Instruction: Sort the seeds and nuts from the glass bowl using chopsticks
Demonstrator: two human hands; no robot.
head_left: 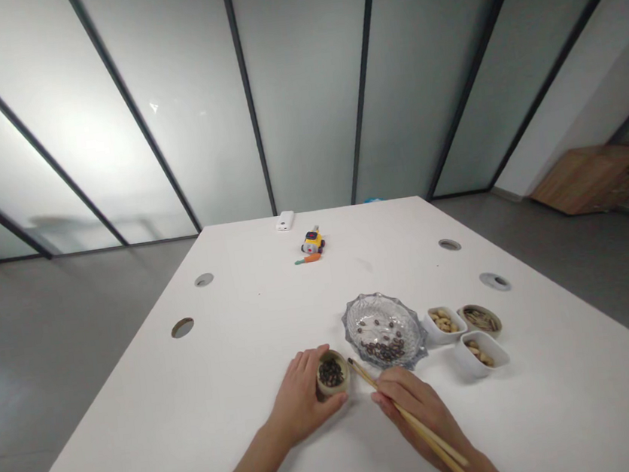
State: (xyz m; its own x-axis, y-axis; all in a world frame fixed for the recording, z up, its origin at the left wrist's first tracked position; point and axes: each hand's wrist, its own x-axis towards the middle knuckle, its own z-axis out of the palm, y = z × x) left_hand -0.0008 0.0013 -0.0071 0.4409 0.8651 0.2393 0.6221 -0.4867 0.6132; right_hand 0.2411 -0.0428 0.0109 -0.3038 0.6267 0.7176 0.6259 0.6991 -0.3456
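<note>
- Left hand (pixel 302 398): curled round a small round beige cup (pixel 346 375), fingers on the far side, thumb on the near side. Cup sits on or just above the white tabletop (pixel 246 335); can't tell which.
- Right hand (pixel 416 405): gripping a pair of light wooden chopsticks (pixel 441 443), tips pointing at the gap between cup and bowl.
- Dark speck (pixel 351 361) at the tips, probably one bean; sits just beside the cup rim, outside it.
- Beans are in two places: dark glossy beans (pixel 331 373) in the cup, more brown beans (pixel 387 349) in the clear scalloped glass bowl (pixel 379 306) right of it.
- Progress, as a judgement: sorting or moving beans is mid-run. Both containers hold some, so neither side looks finished. Direction of transfer can't be read from this, so no count of done vs left.
- Right of the bowl, no hand on them: two white square dishes (pixel 444 338) (pixel 468 362) of pale nut-like pieces, plus a round beige container (pixel 498 325) of thin elongated bits.
- Hidden: cup's left wall behind the left hand, part of the chopsticks under the right hand's fingers. Cut off: both forearms at the bottom edge.
- Hard to make out: cup depth, exact contents of the side containers.
</note>
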